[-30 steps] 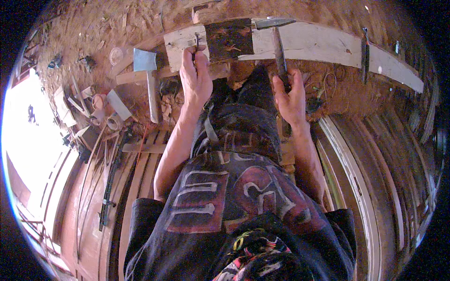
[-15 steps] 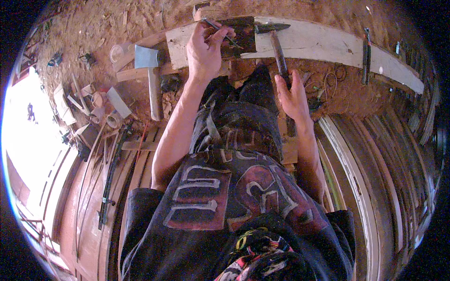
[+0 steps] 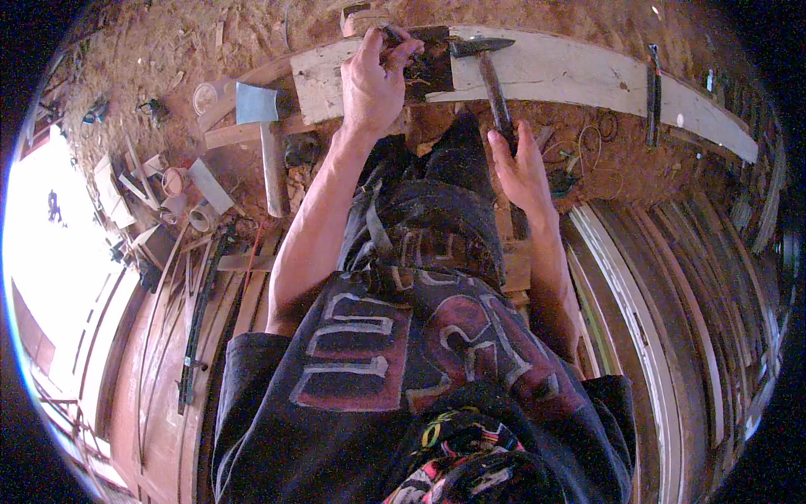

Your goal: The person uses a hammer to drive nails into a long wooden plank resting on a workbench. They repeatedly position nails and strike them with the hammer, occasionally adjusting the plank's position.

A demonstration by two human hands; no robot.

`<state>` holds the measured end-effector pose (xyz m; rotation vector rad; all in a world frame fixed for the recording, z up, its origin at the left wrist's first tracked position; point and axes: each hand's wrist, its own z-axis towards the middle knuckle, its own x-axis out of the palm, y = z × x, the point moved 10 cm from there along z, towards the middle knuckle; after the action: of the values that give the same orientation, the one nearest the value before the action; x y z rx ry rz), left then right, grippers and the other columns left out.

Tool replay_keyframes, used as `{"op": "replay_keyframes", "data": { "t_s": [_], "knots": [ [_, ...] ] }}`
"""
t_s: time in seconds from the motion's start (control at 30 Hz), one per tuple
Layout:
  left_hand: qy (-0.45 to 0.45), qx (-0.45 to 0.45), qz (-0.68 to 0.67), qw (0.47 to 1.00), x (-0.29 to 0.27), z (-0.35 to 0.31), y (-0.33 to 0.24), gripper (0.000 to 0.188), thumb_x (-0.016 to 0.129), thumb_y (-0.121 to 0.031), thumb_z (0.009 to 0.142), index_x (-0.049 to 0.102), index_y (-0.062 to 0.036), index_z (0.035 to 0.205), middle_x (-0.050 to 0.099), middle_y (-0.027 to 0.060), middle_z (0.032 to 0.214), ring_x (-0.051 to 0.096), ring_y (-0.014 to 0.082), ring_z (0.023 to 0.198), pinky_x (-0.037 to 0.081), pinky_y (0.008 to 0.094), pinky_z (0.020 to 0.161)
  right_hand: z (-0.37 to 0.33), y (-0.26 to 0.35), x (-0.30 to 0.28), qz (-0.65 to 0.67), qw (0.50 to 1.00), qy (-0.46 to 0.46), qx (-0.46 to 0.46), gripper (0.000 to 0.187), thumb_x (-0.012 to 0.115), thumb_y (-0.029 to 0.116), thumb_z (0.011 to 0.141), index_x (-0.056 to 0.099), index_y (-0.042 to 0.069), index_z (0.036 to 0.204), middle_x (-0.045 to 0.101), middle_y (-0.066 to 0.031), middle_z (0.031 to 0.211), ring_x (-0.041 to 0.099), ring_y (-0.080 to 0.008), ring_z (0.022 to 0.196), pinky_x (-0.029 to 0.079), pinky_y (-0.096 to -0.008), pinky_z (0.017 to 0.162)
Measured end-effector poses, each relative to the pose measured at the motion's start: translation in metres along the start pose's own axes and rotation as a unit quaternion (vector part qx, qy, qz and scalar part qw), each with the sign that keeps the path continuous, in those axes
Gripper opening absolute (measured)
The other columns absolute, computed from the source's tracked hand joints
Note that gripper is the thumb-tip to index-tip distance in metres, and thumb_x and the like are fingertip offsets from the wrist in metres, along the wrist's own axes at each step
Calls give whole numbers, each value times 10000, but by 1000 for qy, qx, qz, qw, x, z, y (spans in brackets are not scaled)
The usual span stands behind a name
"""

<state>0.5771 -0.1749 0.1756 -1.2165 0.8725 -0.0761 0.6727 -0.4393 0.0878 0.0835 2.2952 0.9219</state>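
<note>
My left hand (image 3: 374,88) pinches a thin dark metal rod (image 3: 391,34), mostly hidden by the fingers, over the dark patch (image 3: 432,63) of a pale wooden board (image 3: 554,71). Whether the rod touches the wood I cannot tell. My right hand (image 3: 524,175) is closed around the handle of a hammer (image 3: 495,92). Its pointed head lies over the board at the right edge of the dark patch. Left of my left forearm is a hatchet (image 3: 270,160) with a light blue blade, its head against a wooden piece.
A dark bar (image 3: 652,101) crosses the board at the right. Long planks (image 3: 672,319) lie at the lower right, with more boards (image 3: 159,370) at the lower left. Offcuts and pipe pieces (image 3: 201,214) clutter the left. A thin wire (image 3: 592,147) loops on the dirt floor.
My left hand has shifted slightly right and turned, so the rod's lower end no longer shows below the fingers. My right hand and the hammer have barely moved.
</note>
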Motion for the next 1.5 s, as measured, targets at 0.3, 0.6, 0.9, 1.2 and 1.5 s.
{"op": "replay_keyframes", "data": {
  "t_s": [0.3,0.6,0.9,1.2,1.5],
  "knots": [
    [5,-11,-25,1000,2,-1,1,46,654,-78,940,654,-40,966,752,112,903,738,308,843,563,369,709,-5,17,-11,-44,997,-55,-34,810,513,564,988,424,-130,1396,567,-373,1287,560,-482,1216,447,-496,1032],
    [121,63,-35,990,25,-4,-11,189,643,-49,919,693,-34,1100,730,155,1054,711,341,951,585,386,820,-10,7,-8,31,994,-89,-48,386,581,365,1015,532,-2,1124,589,-99,788,552,-197,610,459,-360,582],
    [184,213,15,959,36,-22,-27,245,604,-44,898,701,-48,1123,714,128,1079,694,336,977,582,392,841,-86,88,-67,161,934,-208,-242,425,519,295,1046,437,-6,1334,520,-29,799,482,-93,598,416,-245,525],
    [182,168,45,968,38,-22,-29,269,587,-16,857,695,-69,1097,712,111,1054,705,330,928,591,406,813,-102,98,-70,-43,967,-156,-196,412,606,205,974,524,-74,1266,667,-283,1051,662,-478,896,538,-503,780],
    [221,151,4,963,40,-19,-27,303,606,-4,840,692,-62,1125,717,136,1043,691,358,958,580,412,832,-79,70,-59,-99,992,-78,-25,262,525,227,1042,566,-14,1135,703,-180,955,686,-305,894,495,-443,715]
  ]
}}
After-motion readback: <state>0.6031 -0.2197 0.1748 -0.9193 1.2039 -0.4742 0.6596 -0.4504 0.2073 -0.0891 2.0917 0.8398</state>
